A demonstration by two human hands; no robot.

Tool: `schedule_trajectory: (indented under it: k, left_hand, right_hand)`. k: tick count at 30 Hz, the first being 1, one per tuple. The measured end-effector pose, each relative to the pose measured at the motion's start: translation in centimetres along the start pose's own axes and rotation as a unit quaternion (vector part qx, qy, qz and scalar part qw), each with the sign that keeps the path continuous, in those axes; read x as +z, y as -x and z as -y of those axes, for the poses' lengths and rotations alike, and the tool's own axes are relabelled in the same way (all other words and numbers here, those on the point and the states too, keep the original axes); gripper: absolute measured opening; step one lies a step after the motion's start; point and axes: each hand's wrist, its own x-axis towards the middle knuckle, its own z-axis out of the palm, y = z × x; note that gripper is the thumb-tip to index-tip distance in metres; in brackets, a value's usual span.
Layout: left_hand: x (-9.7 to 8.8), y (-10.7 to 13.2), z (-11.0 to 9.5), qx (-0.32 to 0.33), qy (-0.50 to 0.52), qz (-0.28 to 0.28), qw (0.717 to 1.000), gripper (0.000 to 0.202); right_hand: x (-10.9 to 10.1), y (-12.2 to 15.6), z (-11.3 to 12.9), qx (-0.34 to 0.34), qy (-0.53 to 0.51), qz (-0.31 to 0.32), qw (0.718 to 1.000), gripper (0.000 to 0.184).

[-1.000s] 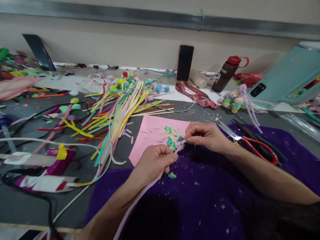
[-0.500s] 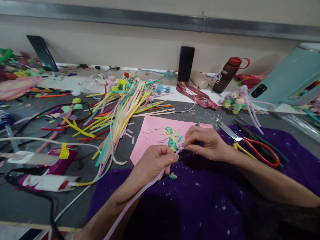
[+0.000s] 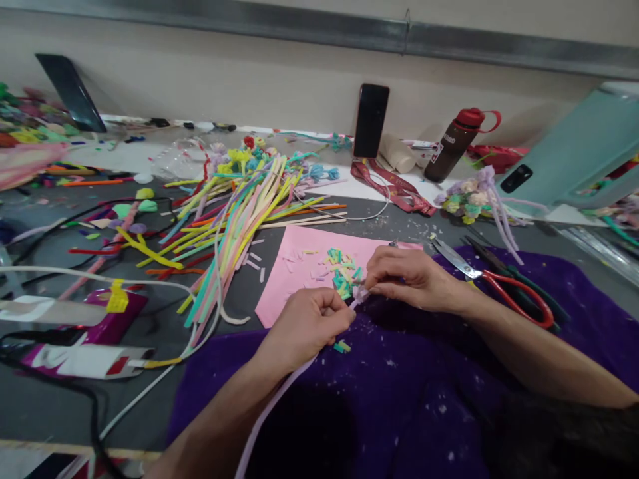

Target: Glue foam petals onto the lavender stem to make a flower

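Between my two hands is a lilac pipe cleaner (image 3: 279, 394) with a small fluffy lilac flower (image 3: 359, 293) formed at its end. My left hand (image 3: 314, 322) pinches the stem just below the flower, and the long tail hangs down toward my lap. My right hand (image 3: 412, 276) is closed with thumb and forefinger on the flower's right side. Under the hands lies a pink sheet (image 3: 277, 289) scattered with cut pipe cleaner bits (image 3: 344, 266) in teal, yellow and lilac. A few bits rest on the purple cloth (image 3: 364, 386) in front.
To the left lie a bundle of pastel pipe cleaners (image 3: 249, 219) and a magenta glue gun (image 3: 117, 319) with trailing cables. Scissors with red handles (image 3: 519, 296) and pliers (image 3: 492, 256) lie at right. Behind stand a phone (image 3: 371, 121), a bottle (image 3: 454, 146) and a teal container (image 3: 574, 146).
Both hands keep their pinch at the flower. My left fingers have shifted slightly along the stem, and the lilac tail has swung a little to the right. The view has moved slightly.
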Motion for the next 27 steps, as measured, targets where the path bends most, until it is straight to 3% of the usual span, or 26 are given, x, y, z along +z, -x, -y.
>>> schedule_trajectory:
  k: [8, 17, 27]
  left_hand:
    - [0.3, 0.4, 0.2, 0.033, -0.092, -0.06, 0.993, 0.016]
    - [0.5, 0.5, -0.2, 0.018, -0.074, -0.054, 0.996, 0.015]
    - [0.7, 0.5, -0.1, 0.029, -0.068, -0.042, 0.996, 0.015]
  right_hand:
    - [0.1, 0.1, 0.2, -0.004, 0.032, 0.041, 0.999, 0.012]
    - [1.0, 0.6, 0.2, -0.014, 0.133, 0.04, 0.99, 0.016]
    - [0.8, 0.5, 0.2, -0.003, 0.104, 0.081, 0.991, 0.015]
